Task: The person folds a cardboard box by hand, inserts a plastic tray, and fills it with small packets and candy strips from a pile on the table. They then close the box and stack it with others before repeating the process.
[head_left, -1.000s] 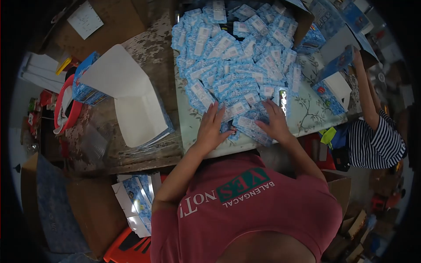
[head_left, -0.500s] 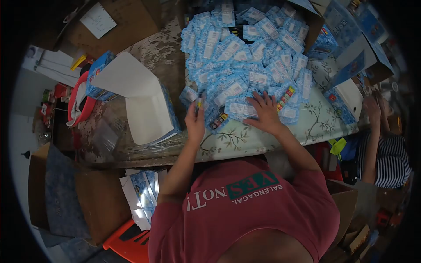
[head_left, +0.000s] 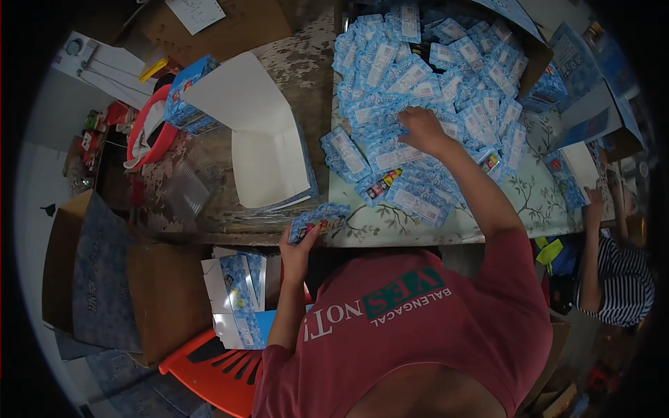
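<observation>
Holding a blue packet (head_left: 319,219) by the table (head_left: 397,228) edge.
Near: left hand (head_left: 298,245) pinched the blue packet at the table's front rim. Far: right hand (head_left: 420,129) lay with fingers spread, seemingly pressing, on the heap of packets (head_left: 432,70).

- The table has two parts, side by side.
- The right part wears a pale cloth (head_left: 536,202) with leafy twigs on it.
- A big heap of blue packets (head_left: 432,76) lies on the cloth, from the far side almost to the near edge.
- The left part is a bare, worn, spotty top (head_left: 279,56).
- An open white card box (head_left: 265,139) lies there, just beside the cloth.
- A clear plastic bag (head_left: 188,191) lies left of it.
- A red bowl (head_left: 143,139) sits at the left end.
</observation>
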Tool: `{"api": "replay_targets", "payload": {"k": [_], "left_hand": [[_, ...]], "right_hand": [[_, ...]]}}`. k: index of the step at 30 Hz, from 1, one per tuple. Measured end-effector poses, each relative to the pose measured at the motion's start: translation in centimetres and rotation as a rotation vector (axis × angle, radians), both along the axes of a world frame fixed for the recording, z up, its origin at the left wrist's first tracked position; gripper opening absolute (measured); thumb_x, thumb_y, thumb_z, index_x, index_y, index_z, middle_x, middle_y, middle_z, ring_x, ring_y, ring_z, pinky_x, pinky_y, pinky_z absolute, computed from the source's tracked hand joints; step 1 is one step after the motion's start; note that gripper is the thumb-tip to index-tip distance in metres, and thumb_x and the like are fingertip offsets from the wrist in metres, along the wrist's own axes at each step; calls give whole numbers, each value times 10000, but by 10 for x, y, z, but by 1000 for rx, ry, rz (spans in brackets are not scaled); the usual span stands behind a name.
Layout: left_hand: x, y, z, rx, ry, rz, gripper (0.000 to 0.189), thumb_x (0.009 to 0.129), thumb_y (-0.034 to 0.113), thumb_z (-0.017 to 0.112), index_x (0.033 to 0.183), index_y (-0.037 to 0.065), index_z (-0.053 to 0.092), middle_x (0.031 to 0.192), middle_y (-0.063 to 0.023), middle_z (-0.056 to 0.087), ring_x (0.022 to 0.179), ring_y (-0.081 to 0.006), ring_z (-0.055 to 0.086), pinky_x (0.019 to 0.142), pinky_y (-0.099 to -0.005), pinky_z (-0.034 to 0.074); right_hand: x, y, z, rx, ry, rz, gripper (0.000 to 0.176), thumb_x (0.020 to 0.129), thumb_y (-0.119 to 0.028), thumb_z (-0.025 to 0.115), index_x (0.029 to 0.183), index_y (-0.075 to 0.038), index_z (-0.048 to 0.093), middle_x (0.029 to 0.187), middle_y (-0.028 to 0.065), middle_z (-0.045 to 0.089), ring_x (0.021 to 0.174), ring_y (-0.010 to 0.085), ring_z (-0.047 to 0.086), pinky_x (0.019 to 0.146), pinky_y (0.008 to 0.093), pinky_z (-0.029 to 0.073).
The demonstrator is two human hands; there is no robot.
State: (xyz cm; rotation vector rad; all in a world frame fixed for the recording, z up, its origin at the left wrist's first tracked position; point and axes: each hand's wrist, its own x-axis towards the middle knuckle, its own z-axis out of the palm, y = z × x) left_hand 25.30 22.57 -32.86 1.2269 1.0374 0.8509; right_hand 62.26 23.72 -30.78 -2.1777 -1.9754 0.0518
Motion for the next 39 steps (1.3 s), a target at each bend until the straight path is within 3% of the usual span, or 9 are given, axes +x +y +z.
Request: {"api": "replay_targets", "payload": {"k": [14, 19, 22, 24, 25, 27, 31, 35, 39], "left_hand": [[29, -11, -37, 155, 68, 16, 354, 853, 108, 616, 1149, -67, 533, 967, -41, 621, 856, -68, 542, 745, -202, 438], [42, -11, -39, 406, 175, -227, 817, 730, 235, 738, 1342, -62, 285, 1248, -220, 483, 1106, -308, 520, 919, -351, 416], [41, 6, -33, 493, 338, -230, 853, 695, 241, 745, 1346, -50, 277, 1271, -278, 439, 1147, -392, 480, 939, -393, 406], [42, 10, -29, 499, 383, -216, 806, 710, 219, 725, 1339, -42, 294, 1261, -291, 437, 1139, -399, 478, 928, -402, 411], [42, 12, -28, 502, 432, -215, 760, 724, 197, 704, 1332, -35, 311, 1251, -303, 435, 1131, -405, 476, 918, -410, 416], [35, 17, -29, 536, 472, -169, 680, 741, 191, 682, 1293, -36, 358, 1187, -306, 476, 1079, -414, 501, 876, -420, 433], [23, 22, -11, 369, 673, -175, 465, 778, 208, 647, 1131, -53, 496, 942, -275, 595, 891, -435, 571, 741, -441, 470], [24, 19, -20, 444, 647, -199, 365, 778, 225, 661, 1002, -39, 548, 775, -220, 623, 778, -403, 607, 663, -425, 476], [39, 18, -14, 652, 504, -424, 313, 777, 162, 657, 1031, 2, 569, 1078, -226, 561, 954, -387, 574, 762, -398, 479]], "right_hand": [[-98, -52, 20, 84, 531, -131, 329, 810, -230, 593, 997, 30, 518, 787, 249, 584, 705, 404, 585, 609, 445, 456], [-158, -48, -31, -74, 767, 47, 333, 881, -293, 503, 1007, 16, 525, 784, 232, 589, 709, 400, 587, 620, 425, 460], [-143, -24, -43, -239, 1055, 175, 378, 937, -366, 410, 1079, -38, 534, 841, 184, 612, 799, 349, 596, 697, 390, 456], [-122, 4, -25, -322, 1114, -77, 394, 887, -373, 495, 1057, -23, 559, 915, 199, 615, 891, 313, 590, 775, 401, 450], [-118, 18, -30, -318, 1110, -73, 394, 887, -373, 495, 1057, -23, 559, 915, 199, 615, 891, 313, 590, 775, 401, 450], [-116, 42, -54, 273, 231, 120, 404, 807, -348, 587, 1015, -2, 579, 936, 206, 615, 855, 308, 602, 756, 413, 476], [-115, 52, -76, 331, -87, 158, 375, 735, -278, 631, 967, 12, 582, 918, 192, 620, 777, 345, 610, 700, 420, 500], [-99, 37, -49, 166, 112, 23, 235, 746, -145, 574, 933, -1, 570, 852, 174, 621, 741, 326, 617, 622, 404, 504], [-71, -13, -11, 339, 256, 5, 334, 710, 1, 538, 1038, -31, 583, 904, 183, 624, 761, 338, 611, 639, 401, 499]]}}
